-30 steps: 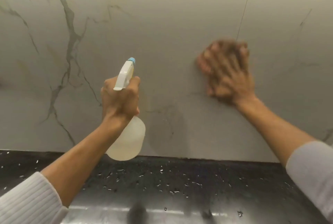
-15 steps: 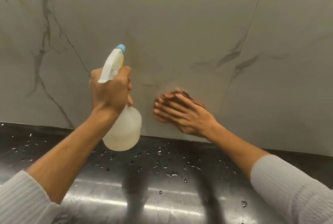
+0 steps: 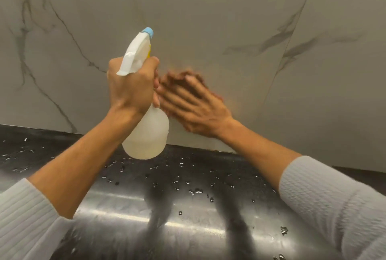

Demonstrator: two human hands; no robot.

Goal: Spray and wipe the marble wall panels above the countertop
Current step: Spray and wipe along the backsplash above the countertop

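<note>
A: L hand (image 3: 130,90)?
B: Wrapped tight round the neck of the spray bottle (image 3: 146,132), nozzle tip up, aimed at the far wall (image 3: 198,19). Bottle's held in the air above the countertop (image 3: 188,207), not resting on it.
A: R hand (image 3: 194,109)?
B: Flat, fingers spread, pressed to the wall just right of the bottle. Blurred. Bit of brown cloth (image 3: 189,75) shows past the fingertips, pinned btwn palm and marble; not a closed fist, can't tell how much cloth is under it.
A: Which panel?
B: The left one, low, near the counter edge. Seam (image 3: 292,29) btwn panels runs further right.
A: Counter?
B: Dark, shiny, water drops (image 3: 195,191) scattered near the wall base.
</note>
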